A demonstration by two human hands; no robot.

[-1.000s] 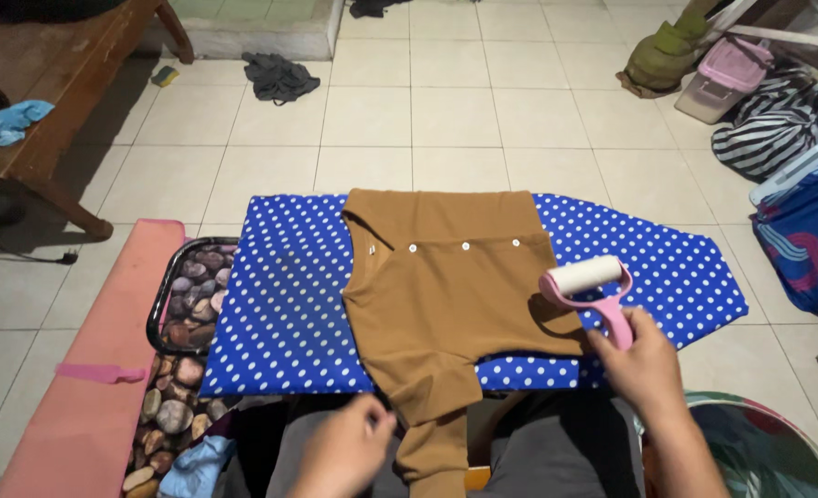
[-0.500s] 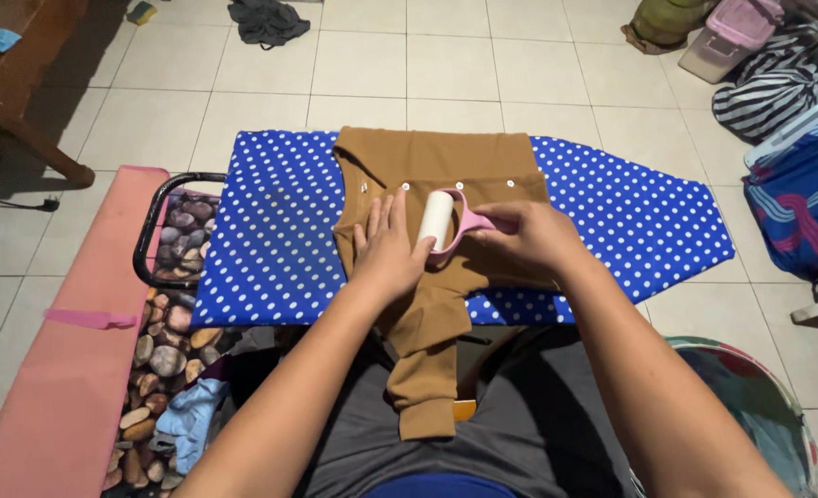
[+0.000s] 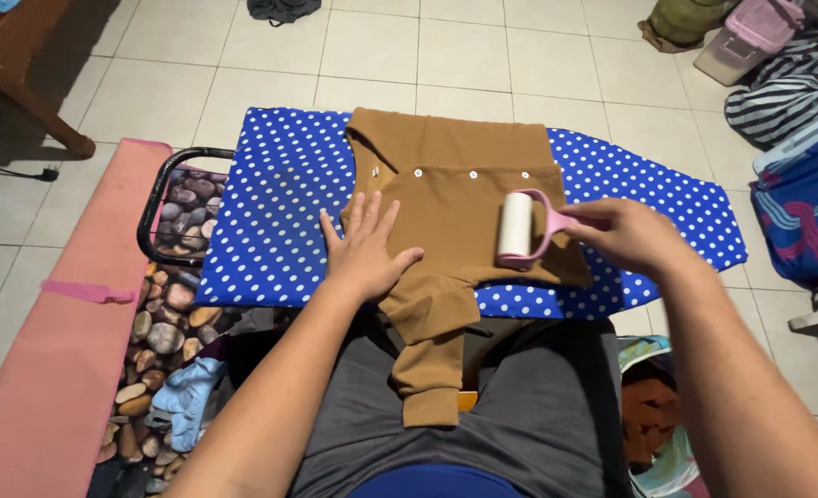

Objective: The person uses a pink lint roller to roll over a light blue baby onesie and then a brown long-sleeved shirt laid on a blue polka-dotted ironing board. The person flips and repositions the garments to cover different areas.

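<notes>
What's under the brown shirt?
Under the brown shirt lies a blue board cover with white dots, showing on both sides. The part right beneath the shirt is hidden. The left hand presses the shirt flat, and the right hand holds a pink lint roller on top.

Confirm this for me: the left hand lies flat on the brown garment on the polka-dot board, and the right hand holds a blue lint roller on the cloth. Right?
Not quite: the lint roller is pink with a white roll, not blue. The head view shows the right hand holding its handle with the roll on the brown garment, and the left hand lying flat on that garment's edge over the blue polka-dot board.
</notes>
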